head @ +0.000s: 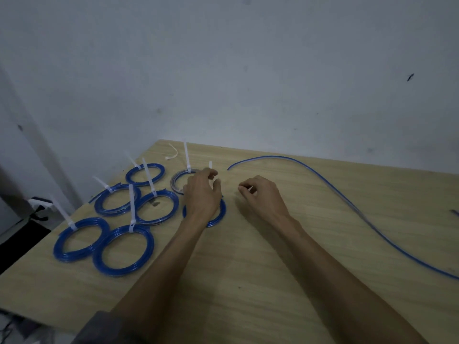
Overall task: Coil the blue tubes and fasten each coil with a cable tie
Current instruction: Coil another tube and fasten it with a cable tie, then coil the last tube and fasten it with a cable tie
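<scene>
On the pale wooden bench [248, 281], the left hand [202, 194] rests relaxed fingers on a blue tube coil [218, 217] while the right hand [263, 194] pinches a white cable tie [249, 188].

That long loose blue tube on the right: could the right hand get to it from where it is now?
Probably yes. The loose blue tube lies uncoiled on the bare table, just beyond the right hand, with nothing between them. That hand's fingers pinch a white cable tie, which may hamper a grip.
</scene>
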Action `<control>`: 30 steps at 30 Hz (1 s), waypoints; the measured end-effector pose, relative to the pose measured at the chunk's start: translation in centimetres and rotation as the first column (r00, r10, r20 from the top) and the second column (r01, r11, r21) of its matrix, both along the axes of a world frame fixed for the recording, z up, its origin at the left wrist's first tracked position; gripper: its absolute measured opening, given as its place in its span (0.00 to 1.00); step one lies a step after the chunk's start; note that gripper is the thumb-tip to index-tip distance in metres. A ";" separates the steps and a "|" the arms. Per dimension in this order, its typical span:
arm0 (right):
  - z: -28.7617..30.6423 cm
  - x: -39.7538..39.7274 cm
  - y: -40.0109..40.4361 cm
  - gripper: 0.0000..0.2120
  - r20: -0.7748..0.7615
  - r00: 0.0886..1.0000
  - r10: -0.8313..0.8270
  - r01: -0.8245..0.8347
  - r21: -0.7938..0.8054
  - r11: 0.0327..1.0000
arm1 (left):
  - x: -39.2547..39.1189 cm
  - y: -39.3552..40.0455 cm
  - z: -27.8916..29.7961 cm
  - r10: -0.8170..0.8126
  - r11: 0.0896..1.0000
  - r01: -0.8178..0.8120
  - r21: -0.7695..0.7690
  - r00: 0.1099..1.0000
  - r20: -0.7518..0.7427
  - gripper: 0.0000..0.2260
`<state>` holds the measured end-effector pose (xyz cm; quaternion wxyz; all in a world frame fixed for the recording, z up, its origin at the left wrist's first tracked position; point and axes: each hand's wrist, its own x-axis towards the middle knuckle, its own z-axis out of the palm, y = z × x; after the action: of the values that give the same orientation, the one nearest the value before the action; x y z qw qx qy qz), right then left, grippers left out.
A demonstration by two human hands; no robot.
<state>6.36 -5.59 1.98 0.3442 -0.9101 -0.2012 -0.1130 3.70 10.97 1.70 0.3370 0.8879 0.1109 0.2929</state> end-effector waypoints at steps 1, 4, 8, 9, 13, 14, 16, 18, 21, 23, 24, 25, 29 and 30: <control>0.4 0.1 -1.4 0.09 0.012 1.000 -0.009 0.009 -0.003 1.000 | 0.3 -0.8 0.0 -0.048 0.999 0.048 0.019 0.999 -0.002 0.10; 0.9 0.4 -6.3 0.08 0.044 0.996 -0.076 0.076 -0.008 0.997 | 1.1 -3.8 -0.2 -0.212 0.977 0.213 0.025 0.977 -0.037 0.12; 0.6 0.8 -13.0 0.10 0.093 0.971 -0.218 0.229 -0.130 0.965 | 2.2 -8.1 -0.8 -0.378 0.918 0.391 0.073 0.914 -0.148 0.15; 0.4 0.9 -14.6 0.11 0.103 0.958 -0.268 0.282 -0.164 0.945 | 2.5 -9.1 -1.1 -0.411 0.898 0.431 0.091 0.894 -0.177 0.16; -0.8 0.7 -18.4 0.16 0.110 0.894 -0.434 0.445 -0.327 0.834 | 3.6 -13.2 -2.0 -0.529 0.818 0.564 0.113 0.815 -0.236 0.17; -1.1 0.7 -18.9 0.16 0.118 0.882 -0.457 0.467 -0.353 0.811 | 3.8 -14.2 -2.0 -0.551 0.802 0.586 0.111 0.800 -0.238 0.17; -1.5 0.9 -19.3 0.16 0.087 0.870 -0.484 0.480 -0.368 0.796 | 4.2 -15.7 -2.1 -0.579 0.786 0.610 0.102 0.784 -0.226 0.16; -1.7 1.3 -19.3 0.15 0.056 0.864 -0.500 0.481 -0.383 0.789 | 4.5 -16.7 -2.1 -0.590 0.778 0.620 0.099 0.776 -0.221 0.16; -1.6 1.8 -19.6 0.13 0.078 0.859 -0.506 0.478 -0.476 0.738 | 5.1 -17.0 -2.1 -0.604 0.768 0.633 0.098 0.766 -0.220 0.15; -1.4 1.9 -19.9 0.13 0.072 0.866 -0.495 0.461 -0.500 0.733 | 5.5 -16.2 -2.2 -0.586 0.777 0.618 0.119 0.780 -0.220 0.14; -1.3 1.9 -20.1 0.12 0.068 0.867 -0.493 0.457 -0.503 0.734 | 5.8 -15.4 -2.2 -0.557 0.795 0.589 0.147 0.804 -0.209 0.14; -1.2 1.9 -20.4 0.11 0.062 0.866 -0.496 0.457 -0.500 0.736 | 6.1 -14.5 -2.2 -0.507 0.822 0.538 0.186 0.841 -0.190 0.14; -0.9 2.1 -21.5 0.09 -0.030 0.831 -0.555 0.498 -0.404 0.768 | 7.1 -10.6 -1.7 -0.206 0.941 0.231 0.246 0.971 -0.124 0.16; -1.0 2.2 -21.8 0.09 -0.051 0.821 -0.568 0.509 -0.383 0.771 | 7.1 -9.9 -1.5 -0.166 0.952 0.199 0.233 0.974 -0.153 0.17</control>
<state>8.52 -27.35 1.00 0.1439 -0.9818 0.0809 -0.0939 10.85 1.07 0.20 0.2415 0.9467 0.0129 0.2128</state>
